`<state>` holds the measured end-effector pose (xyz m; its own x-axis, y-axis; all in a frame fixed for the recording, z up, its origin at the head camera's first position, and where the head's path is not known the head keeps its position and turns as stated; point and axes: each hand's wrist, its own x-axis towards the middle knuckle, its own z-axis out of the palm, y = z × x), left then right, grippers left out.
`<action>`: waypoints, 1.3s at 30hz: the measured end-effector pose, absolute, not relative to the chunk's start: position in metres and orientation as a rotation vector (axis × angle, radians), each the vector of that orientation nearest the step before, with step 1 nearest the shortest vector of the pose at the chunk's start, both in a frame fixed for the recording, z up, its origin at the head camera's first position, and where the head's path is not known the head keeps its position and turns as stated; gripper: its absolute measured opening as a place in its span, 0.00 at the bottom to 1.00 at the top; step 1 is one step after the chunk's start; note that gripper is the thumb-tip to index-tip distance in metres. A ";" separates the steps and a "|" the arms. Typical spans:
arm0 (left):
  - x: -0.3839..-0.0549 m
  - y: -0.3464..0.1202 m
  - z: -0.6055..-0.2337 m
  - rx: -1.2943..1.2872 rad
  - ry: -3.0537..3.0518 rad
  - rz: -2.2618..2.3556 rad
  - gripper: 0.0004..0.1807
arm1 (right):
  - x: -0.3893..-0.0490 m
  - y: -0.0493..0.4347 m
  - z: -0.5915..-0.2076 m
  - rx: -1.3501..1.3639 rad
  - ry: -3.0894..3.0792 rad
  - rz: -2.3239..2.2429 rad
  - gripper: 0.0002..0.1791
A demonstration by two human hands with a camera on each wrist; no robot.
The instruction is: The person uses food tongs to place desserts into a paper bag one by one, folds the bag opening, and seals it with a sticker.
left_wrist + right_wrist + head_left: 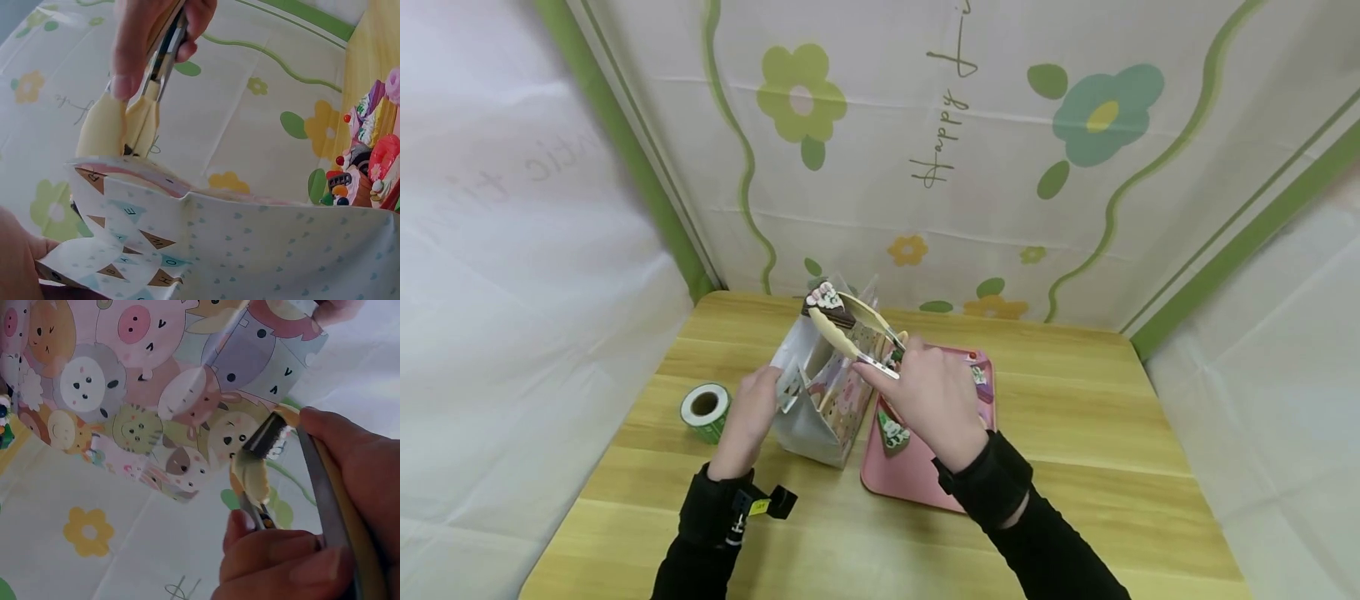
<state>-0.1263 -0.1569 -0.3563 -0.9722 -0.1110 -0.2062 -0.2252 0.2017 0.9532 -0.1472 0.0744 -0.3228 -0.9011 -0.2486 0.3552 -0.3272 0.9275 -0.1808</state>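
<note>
My right hand (936, 400) grips a pair of tongs (833, 333) with cream-coloured tips and metal arms. Between the tips is a toy slice of chocolate cake (826, 298), topped in white and pink, held over the open top of a paper bag (808, 429). The bag stands upright, and cartoon animals cover one side (94, 381). My left hand (752, 417) holds the bag's near left edge at the top, with the folded rim by the thumb in the left wrist view. The slice is mostly hidden behind the tongs there.
A pink tray (906, 483) right of the bag carries several toy cakes, among them a triangular green-edged slice (893, 433). A roll of green-sided stickers (706, 410) stands to the left. A flowered white curtain (865, 192) rises behind the wooden table (1075, 392).
</note>
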 end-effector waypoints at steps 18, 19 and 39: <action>-0.123 -0.156 -0.360 -0.382 2.320 1.998 0.30 | -0.139 0.090 -0.303 0.360 -2.802 0.234 0.38; -0.123 -0.156 -0.360 -0.379 2.326 1.998 0.30 | -0.139 0.090 -0.303 0.360 -2.798 0.235 0.38; -0.125 -0.156 -0.362 -0.359 2.425 1.953 0.26 | -0.136 0.114 -0.318 0.158 -2.854 0.709 0.41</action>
